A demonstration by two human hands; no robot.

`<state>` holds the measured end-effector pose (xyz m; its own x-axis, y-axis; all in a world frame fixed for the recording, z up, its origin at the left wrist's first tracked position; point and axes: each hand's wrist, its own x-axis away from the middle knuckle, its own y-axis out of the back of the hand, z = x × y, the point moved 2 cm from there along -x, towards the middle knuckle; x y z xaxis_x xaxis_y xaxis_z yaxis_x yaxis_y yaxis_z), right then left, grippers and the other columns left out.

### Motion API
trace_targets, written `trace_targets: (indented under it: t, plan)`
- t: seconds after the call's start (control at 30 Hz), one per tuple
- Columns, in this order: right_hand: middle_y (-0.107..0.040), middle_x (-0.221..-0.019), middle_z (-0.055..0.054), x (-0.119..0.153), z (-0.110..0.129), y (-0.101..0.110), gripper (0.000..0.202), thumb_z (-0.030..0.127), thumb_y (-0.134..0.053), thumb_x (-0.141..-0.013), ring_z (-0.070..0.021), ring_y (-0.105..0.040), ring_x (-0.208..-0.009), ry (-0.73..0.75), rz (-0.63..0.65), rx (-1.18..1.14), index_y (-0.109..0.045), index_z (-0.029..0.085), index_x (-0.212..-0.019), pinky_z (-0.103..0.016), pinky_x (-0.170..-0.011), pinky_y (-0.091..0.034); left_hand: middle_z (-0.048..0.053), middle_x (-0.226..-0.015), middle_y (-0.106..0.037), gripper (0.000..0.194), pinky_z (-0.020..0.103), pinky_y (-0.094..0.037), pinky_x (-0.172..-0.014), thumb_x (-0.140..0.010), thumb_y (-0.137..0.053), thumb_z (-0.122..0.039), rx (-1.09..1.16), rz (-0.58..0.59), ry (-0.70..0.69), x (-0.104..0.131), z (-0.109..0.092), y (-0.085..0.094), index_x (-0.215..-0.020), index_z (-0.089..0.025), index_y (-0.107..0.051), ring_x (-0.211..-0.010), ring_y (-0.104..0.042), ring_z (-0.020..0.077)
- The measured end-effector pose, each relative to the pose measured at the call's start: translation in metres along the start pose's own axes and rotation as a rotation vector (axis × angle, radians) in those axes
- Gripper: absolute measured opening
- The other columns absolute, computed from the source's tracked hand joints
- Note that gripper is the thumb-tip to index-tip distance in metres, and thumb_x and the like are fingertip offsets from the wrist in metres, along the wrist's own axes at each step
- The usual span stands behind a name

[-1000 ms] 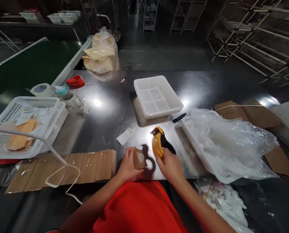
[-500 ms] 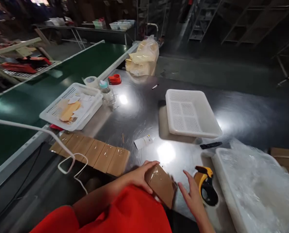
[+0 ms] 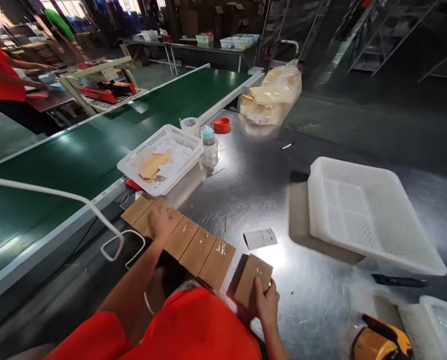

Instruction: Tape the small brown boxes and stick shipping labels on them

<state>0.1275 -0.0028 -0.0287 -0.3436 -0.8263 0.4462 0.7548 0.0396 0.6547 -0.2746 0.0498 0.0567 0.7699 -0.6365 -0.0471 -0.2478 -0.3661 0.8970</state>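
My right hand grips a small brown cardboard box, thumb on its upper face and fingers around the right side, close to the table's near edge. To its left runs a row of several similar cardboard boxes, side by side, with shiny clear tape on them. Over the far left part of that row is my left hand, smeared by motion, so its fingers are unclear. A folded white printed paper lies just beyond the held box.
A white basket with papers stands at the left beside tape rolls and a green conveyor. White stacked baskets sit at right; a yellow tape dispenser is near front right. Another person stands beyond the conveyor.
The view has turned left. My left hand has let go of the box and moved left over the row. My right hand, free before, now holds the box beside the row.
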Motion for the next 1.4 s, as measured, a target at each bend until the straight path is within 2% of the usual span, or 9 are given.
trace_targets:
  t: [0.07, 0.2, 0.47, 0.77, 0.9, 1.0, 1.13, 1.3, 1.4]
  plan:
    - [-0.061, -0.108, -0.027, 0.010, 0.005, -0.021, 0.094, 0.081, -0.023, -0.069, -0.0380, -0.057, -0.109, -0.011, -0.055, 0.144, -0.056, 0.006, -0.116, -0.047, -0.091, -0.045, 0.032, -0.146, -0.026, 0.059, 0.063, -0.025, -0.106, -0.080, -0.056, -0.026, -0.073, -0.114, 0.178, -0.037, 0.041, 0.015, -0.131, -0.002, -0.042, -0.136, -0.025, 0.0446]
    - [-0.059, -0.107, -0.029, 0.018, 0.013, -0.043, 0.083, 0.074, -0.024, -0.075, -0.0382, -0.058, -0.104, -0.006, 0.002, 0.174, -0.056, 0.007, -0.112, -0.046, -0.088, -0.045, 0.034, -0.148, -0.021, 0.065, 0.066, -0.020, -0.106, -0.082, -0.055, -0.035, -0.159, -0.111, 0.342, -0.085, 0.094, 0.022, -0.134, 0.000, -0.036, -0.139, -0.018, 0.0446]
    - [-0.063, -0.104, -0.024, 0.025, 0.015, -0.045, 0.067, 0.068, -0.034, -0.075, -0.0361, -0.061, -0.101, -0.071, -0.013, 0.155, -0.057, 0.012, -0.105, -0.044, -0.086, -0.046, 0.023, -0.139, -0.044, 0.078, 0.065, -0.032, -0.098, -0.073, -0.061, -0.056, -0.267, 0.321, 0.262, -0.126, 0.116, 0.015, -0.136, -0.014, -0.039, -0.128, -0.040, 0.0450]
    - [-0.067, -0.094, -0.027, 0.003, -0.056, 0.064, 0.053, 0.056, -0.037, -0.075, -0.0390, -0.065, -0.092, -0.187, -0.219, 0.306, -0.062, 0.011, -0.090, -0.049, -0.075, -0.050, 0.022, -0.127, -0.050, 0.078, 0.048, -0.044, -0.089, -0.074, -0.057, -0.057, -0.325, 0.481, -0.066, -0.029, 0.061, -0.019, -0.134, -0.012, -0.037, -0.115, -0.051, 0.0411]
    - [-0.060, -0.110, -0.032, -0.008, -0.034, 0.104, 0.058, 0.047, -0.044, -0.076, -0.0448, -0.058, -0.103, -0.108, -0.405, 0.453, -0.057, 0.004, -0.113, -0.060, -0.079, -0.044, 0.021, -0.128, -0.048, 0.079, 0.048, -0.043, -0.089, -0.075, -0.057, -0.055, -0.339, 0.550, -0.130, 0.002, 0.042, -0.032, -0.138, -0.013, -0.033, -0.114, -0.050, 0.0407]
    - [-0.054, -0.123, -0.031, -0.034, 0.024, 0.090, 0.056, 0.034, -0.045, -0.081, -0.0396, -0.051, -0.116, 0.175, -0.335, 0.487, -0.050, -0.001, -0.124, -0.052, -0.094, -0.040, 0.022, -0.129, -0.046, 0.080, 0.048, -0.042, -0.092, -0.077, -0.055, -0.055, -0.328, 0.504, -0.144, 0.012, 0.037, -0.030, -0.140, -0.011, -0.030, -0.115, -0.050, 0.0397]
    - [-0.057, -0.125, -0.022, -0.082, 0.089, 0.043, 0.048, 0.034, -0.048, -0.082, -0.0323, -0.052, -0.117, 0.207, -0.196, 0.431, -0.054, 0.008, -0.122, -0.044, -0.094, -0.043, 0.022, -0.134, -0.041, 0.064, 0.049, -0.038, -0.099, -0.084, -0.047, -0.046, -0.262, 0.256, -0.229, 0.024, 0.036, -0.018, -0.135, -0.009, -0.039, -0.120, -0.046, 0.0374]
    - [-0.061, -0.106, -0.031, -0.109, 0.123, 0.019, 0.038, 0.037, -0.061, -0.071, -0.0440, -0.058, -0.104, 0.129, -0.206, 0.345, -0.063, 0.005, -0.092, -0.057, -0.078, -0.047, 0.018, -0.131, -0.045, 0.046, 0.047, -0.038, -0.105, -0.078, -0.050, -0.028, 0.064, 0.243, -0.387, 0.053, 0.034, -0.014, -0.121, -0.014, -0.055, -0.125, -0.045, 0.0331]
    - [-0.067, -0.085, -0.018, -0.098, 0.139, 0.021, 0.029, 0.043, -0.058, -0.072, -0.0358, -0.065, -0.087, 0.243, -0.134, 0.240, -0.060, 0.014, -0.077, -0.050, -0.075, -0.050, 0.012, -0.125, -0.053, 0.039, 0.048, -0.037, -0.107, -0.077, -0.051, -0.029, 0.310, 0.280, -0.364, 0.071, 0.020, -0.017, -0.113, -0.021, -0.061, -0.123, -0.048, 0.0313]
